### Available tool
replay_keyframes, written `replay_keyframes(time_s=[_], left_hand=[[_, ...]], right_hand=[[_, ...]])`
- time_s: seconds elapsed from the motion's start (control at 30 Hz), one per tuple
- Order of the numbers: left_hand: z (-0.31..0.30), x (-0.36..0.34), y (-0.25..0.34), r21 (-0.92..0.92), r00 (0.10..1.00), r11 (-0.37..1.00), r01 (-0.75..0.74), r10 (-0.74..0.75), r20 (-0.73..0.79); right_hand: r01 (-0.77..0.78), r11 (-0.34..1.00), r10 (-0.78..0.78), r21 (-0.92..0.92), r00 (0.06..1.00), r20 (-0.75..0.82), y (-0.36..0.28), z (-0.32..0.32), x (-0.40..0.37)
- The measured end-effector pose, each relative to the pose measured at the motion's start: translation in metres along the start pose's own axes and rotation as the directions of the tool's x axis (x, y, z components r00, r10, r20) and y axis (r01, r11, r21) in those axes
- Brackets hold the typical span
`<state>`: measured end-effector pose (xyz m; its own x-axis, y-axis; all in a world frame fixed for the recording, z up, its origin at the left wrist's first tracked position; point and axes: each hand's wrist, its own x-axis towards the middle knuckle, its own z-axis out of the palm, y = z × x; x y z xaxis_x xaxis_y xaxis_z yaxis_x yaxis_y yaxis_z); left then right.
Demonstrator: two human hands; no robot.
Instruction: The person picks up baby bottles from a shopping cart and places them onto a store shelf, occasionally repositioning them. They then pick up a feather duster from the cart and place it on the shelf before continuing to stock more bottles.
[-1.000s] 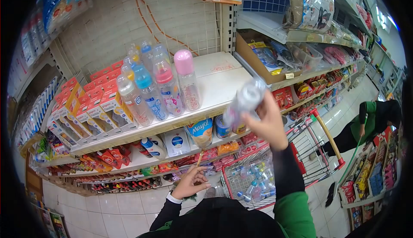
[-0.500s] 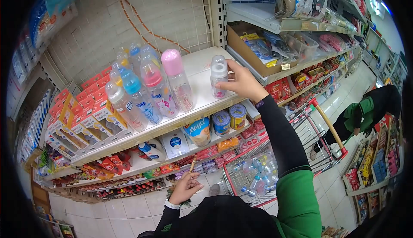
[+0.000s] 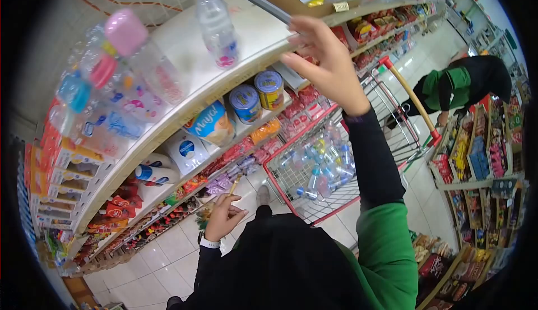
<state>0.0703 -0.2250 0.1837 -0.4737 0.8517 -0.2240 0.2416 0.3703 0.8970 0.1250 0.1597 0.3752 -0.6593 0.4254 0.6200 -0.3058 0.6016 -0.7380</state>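
My right hand is open, fingers apart, just off the front edge of the top shelf with nothing in it. To its left, a small clear baby bottle with a pink print stands upright on the shelf, apart from the fingers. Lower down, my left hand pinches a thin tan stick, whose lower part is hidden by the fingers. A group of blurred baby bottles stands at the left of the shelf, among them one with a pink cap and one with a blue ring.
A wire shopping cart holding several small bottles stands below my right arm. Tins and a Mayo! pack fill the lower shelf. Another person bends at the right by a snack rack.
My right hand has let go of the small clear bottle and drawn back to the right. The view has shifted and tilted. My left hand still holds the stick.
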Motion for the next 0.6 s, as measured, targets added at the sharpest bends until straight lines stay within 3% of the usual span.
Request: replay_keyframes(time_s=[0.07, 0.13, 0.23, 0.3, 0.37, 0.43, 0.5, 0.57, 0.6], left_hand=[[0.002, 0.004, -0.006, 0.035, 0.999, 0.999, 0.022, -0.023, 0.032], [0.006, 0.01, -0.02, 0.079, 0.994, 0.997, 0.011, -0.019, 0.104], [0.013, 0.027, -0.023, 0.122, 0.991, 0.992, 0.013, -0.029, 0.13], [0.02, 0.042, -0.03, 0.135, 0.984, 0.99, 0.036, -0.058, 0.166], [0.029, 0.058, -0.039, 0.242, 0.992, 0.969, -0.048, 0.019, 0.122], [0.034, 0.074, -0.049, 0.268, 0.99, 0.962, -0.052, 0.013, 0.144], [0.038, 0.088, -0.052, 0.325, 0.985, 0.944, -0.053, -0.003, 0.172], [0.042, 0.091, -0.055, 0.324, 0.983, 0.944, -0.059, -0.002, 0.183], [0.043, 0.089, -0.058, 0.335, 0.978, 0.942, -0.034, -0.038, 0.207]], right_hand=[[-0.181, 0.981, 0.184, 0.065, 0.982, -0.046, 0.022, -0.022, -0.052], [-0.42, 0.892, 0.441, 0.168, 0.89, -0.117, 0.055, -0.038, -0.114], [-0.654, 0.719, 0.694, 0.237, 0.655, -0.299, 0.134, -0.05, -0.23], [-0.754, 0.595, 0.783, 0.278, 0.465, -0.413, 0.167, -0.046, -0.297], [-0.83, 0.455, 0.843, 0.322, 0.285, -0.456, 0.215, -0.036, -0.378], [-0.898, 0.424, 0.784, 0.116, 0.3, -0.544, 0.276, -0.009, -0.469], [-0.884, 0.23, 0.759, -0.407, 0.425, -0.494, 0.268, 0.025, -0.488], [-0.862, 0.18, 0.91, -0.474, 0.329, -0.253, 0.276, 0.062, -0.518], [-0.743, 0.156, 0.918, -0.651, 0.352, -0.181, 0.274, 0.085, -0.534]])
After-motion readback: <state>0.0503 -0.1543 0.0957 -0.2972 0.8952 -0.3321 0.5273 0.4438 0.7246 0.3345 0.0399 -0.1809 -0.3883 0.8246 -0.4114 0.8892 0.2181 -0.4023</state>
